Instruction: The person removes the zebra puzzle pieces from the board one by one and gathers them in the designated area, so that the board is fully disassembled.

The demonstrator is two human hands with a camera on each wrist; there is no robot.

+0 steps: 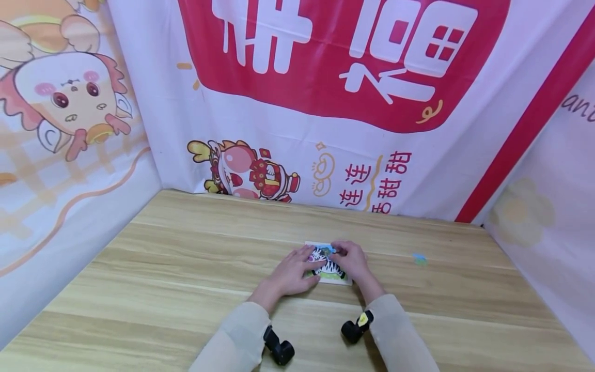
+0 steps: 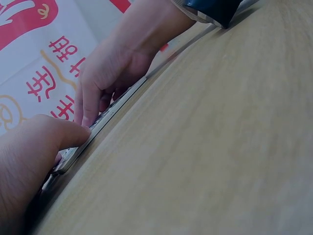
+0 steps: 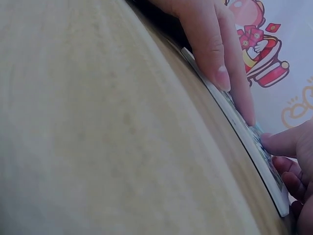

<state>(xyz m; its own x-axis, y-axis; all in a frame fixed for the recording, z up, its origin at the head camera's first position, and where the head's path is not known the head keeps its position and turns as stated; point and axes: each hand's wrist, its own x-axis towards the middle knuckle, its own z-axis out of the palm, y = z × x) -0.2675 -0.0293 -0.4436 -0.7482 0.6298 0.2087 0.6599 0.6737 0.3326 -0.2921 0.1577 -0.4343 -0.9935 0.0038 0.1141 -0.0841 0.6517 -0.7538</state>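
Note:
A flat, white-edged puzzle board (image 1: 332,268) with a zebra picture lies on the table. My left hand (image 1: 294,269) rests over its left side, with fingers stretched across the picture and the thumb near the lower edge. At the upper right of the board, my right hand (image 1: 352,260) bends its fingers and pinches a small blue puzzle piece (image 1: 331,248), mostly covered by the fingertips. In the right wrist view, the right thumb (image 3: 281,141) is against the picture surface. The board's thin edge (image 2: 105,125) shows between both hands in the left wrist view.
A loose blue-and-green puzzle piece (image 1: 420,259) lies on the wooden table (image 1: 186,258), to the right of the board. Printed cloth (image 1: 297,124) hangs along the table's back and both sides. A black wrist camera (image 1: 280,350) is strapped to each sleeve.

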